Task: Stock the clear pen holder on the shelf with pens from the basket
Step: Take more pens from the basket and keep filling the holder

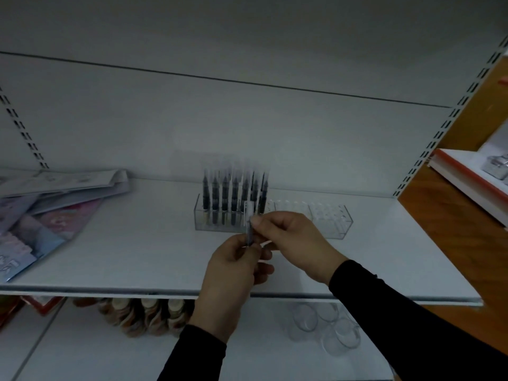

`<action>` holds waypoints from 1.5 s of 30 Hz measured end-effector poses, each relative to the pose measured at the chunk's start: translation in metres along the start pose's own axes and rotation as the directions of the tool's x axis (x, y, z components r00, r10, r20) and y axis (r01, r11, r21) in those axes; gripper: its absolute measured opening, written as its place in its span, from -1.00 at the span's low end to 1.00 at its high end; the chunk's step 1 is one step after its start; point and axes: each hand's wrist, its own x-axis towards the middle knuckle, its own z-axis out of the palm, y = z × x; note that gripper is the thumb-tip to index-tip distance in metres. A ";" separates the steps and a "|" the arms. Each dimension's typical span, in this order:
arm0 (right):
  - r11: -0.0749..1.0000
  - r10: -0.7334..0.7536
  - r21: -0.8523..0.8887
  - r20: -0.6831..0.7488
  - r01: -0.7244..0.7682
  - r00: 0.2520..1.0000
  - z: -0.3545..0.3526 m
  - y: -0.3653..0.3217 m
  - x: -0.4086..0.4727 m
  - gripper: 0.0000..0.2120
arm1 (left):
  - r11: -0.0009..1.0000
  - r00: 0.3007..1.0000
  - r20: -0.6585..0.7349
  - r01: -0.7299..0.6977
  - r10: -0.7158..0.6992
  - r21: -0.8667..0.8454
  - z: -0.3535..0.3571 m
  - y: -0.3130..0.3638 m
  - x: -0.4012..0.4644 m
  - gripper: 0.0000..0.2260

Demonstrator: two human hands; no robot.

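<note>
Just beyond the grip, where the left hand (233, 259) and right hand (288, 237) pinch one pen (249, 226), the clear pen holder (330, 224) stands across the shelf (137, 257). Its left part is crowded with upright pens (233, 193); its right part shows open holes. Bare shelf lies right of the grip. Far left of it, packets (41, 215) lie piled.

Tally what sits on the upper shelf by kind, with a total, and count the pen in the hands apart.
Clear pen holder: 1
Pens standing in the holder: too blurred to count exactly, several, at its left end
Pile of booklets: 1
Pen held by both hands: 1
Total: 3, besides the standing pens
</note>
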 end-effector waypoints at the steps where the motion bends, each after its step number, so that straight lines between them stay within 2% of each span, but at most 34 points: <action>1: 1.000 -0.002 0.027 0.016 0.002 1.000 -0.001 0.001 -0.001 -0.78 | 1.000 1.000 0.019 -0.004 0.004 0.012 0.001 0.000 -0.002 -0.83; 7: 0.978 0.026 0.209 -0.016 -0.022 1.000 -0.010 0.004 -0.008 -0.87 | 0.995 0.993 0.117 -0.036 0.025 0.095 0.008 0.000 -0.008 -0.84; 10: 0.972 0.032 0.237 -0.107 -0.006 0.994 -0.016 0.002 -0.009 -0.88 | 0.948 0.988 0.078 -0.149 0.132 0.280 0.003 -0.007 -0.006 -0.87; 12: 0.973 0.012 0.228 -0.181 0.030 0.983 -0.025 -0.002 -0.008 -0.85 | 0.828 0.971 0.072 -0.234 0.230 0.509 -0.005 -0.014 -0.002 -0.78; 14: 0.971 -0.018 0.226 -0.258 0.078 0.966 -0.036 -0.007 -0.007 -0.86 | 0.663 0.948 0.115 -0.292 0.298 0.690 -0.014 -0.019 0.003 -0.64; 18: 0.969 -0.091 0.178 -0.390 0.172 0.916 -0.057 -0.016 0.001 -0.92 | 0.280 0.888 0.198 -0.331 0.414 0.901 -0.027 -0.023 0.019 -0.46; 20: 0.966 -0.123 0.155 -0.433 0.208 0.893 -0.065 -0.019 0.007 -0.91 | 0.182 0.883 0.188 -0.288 0.430 0.940 -0.031 -0.031 0.028 -0.44; 25: 0.961 -0.215 0.048 -0.487 0.271 0.847 -0.072 -0.025 0.024 -0.86 | -0.004 0.909 0.219 -0.233 0.355 0.972 -0.037 -0.046 0.028 -0.43; 27: 0.958 -0.250 0.003 -0.482 0.287 0.840 -0.071 -0.025 0.031 -0.85 | -0.031 0.913 0.228 -0.231 0.340 0.972 -0.036 -0.046 0.027 -0.42; 37: 0.934 -0.339 -0.262 -0.441 0.242 0.831 -0.058 -0.018 0.052 -0.79 | -0.024 0.911 0.220 -0.226 0.348 0.974 -0.037 -0.048 0.028 -0.42; 45: 0.926 -0.340 -0.306 -0.415 0.222 0.844 -0.054 -0.020 0.059 -0.77 | -0.034 0.896 0.216 -0.220 0.389 0.975 -0.036 -0.050 0.030 -0.42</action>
